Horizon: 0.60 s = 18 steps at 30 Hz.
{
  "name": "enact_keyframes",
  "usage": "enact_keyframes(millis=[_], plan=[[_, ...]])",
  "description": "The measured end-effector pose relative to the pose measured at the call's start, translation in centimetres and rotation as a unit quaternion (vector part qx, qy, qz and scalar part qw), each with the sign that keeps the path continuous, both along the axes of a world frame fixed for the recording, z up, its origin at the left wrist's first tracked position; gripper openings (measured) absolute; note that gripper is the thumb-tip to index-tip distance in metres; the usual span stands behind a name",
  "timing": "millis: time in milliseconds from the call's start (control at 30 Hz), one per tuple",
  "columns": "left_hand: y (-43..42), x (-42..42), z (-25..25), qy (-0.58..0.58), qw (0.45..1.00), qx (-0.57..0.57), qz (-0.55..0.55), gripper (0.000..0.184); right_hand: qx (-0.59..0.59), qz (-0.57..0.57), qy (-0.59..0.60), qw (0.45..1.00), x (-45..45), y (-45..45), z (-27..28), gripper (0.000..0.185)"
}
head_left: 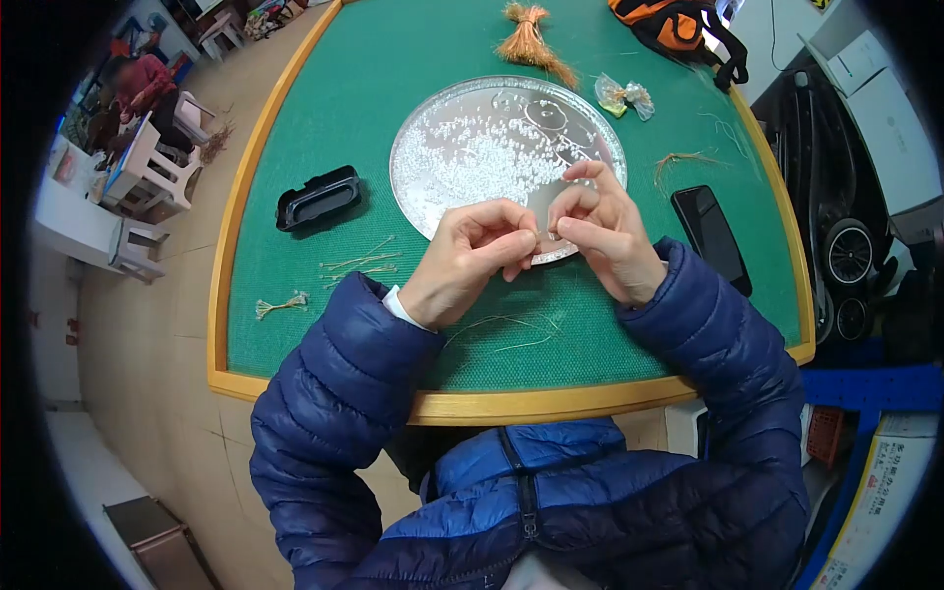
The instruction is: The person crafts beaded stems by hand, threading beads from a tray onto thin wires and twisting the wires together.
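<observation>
Over the near rim of a round silver tray [398, 187], my two hands are close together with a narrow gap between the fingertips. My left hand [477, 246] is closed, thumb and forefinger pressed together. My right hand [610, 236] also pinches with thumb and forefinger, while another finger is raised. Something tiny and pale shows at the right fingertips, too small to name. Many small clear beads [482, 162] lie scattered across the tray. Below my hands, a thin pale wire [506, 320] curves over the green mat [580, 344].
Left of the tray are a black plastic box [320, 200], thin wire stems [359, 264] and a tied bundle [281, 306]. A phone [710, 239], copper-coloured strands [531, 41], a small plastic bag [624, 96] and an orange-black bag [678, 29] lie around. A person [147, 93] sits far left.
</observation>
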<state>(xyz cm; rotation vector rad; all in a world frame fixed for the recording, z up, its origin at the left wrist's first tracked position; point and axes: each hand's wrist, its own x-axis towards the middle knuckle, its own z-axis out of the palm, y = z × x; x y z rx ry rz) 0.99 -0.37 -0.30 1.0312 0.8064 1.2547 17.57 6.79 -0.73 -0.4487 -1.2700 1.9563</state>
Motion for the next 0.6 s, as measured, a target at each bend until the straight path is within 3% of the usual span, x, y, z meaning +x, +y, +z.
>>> enact_keyframes(millis=[200,367,500,600], plan=[[0.27,0.27,-0.22,-0.022,0.999,-0.032,0.027,0.005,-0.101,0.037,0.079,0.991,0.18,0.44,0.34,0.044],[0.17,0.05,-0.06,-0.045,0.998,-0.037,0.027,0.005,-0.051,0.014,-0.033,0.998,0.26,0.4,0.85,0.042],[-0.05,0.11,-0.05,0.062,0.998,0.003,0.024,0.003,-0.003,0.004,-0.016,1.0,0.0,0.35,0.32,0.044],[-0.28,0.17,0.57,0.094,0.995,0.017,0.02,0.003,-0.041,0.036,-0.004,0.998,-0.18,0.08,0.33,0.046]])
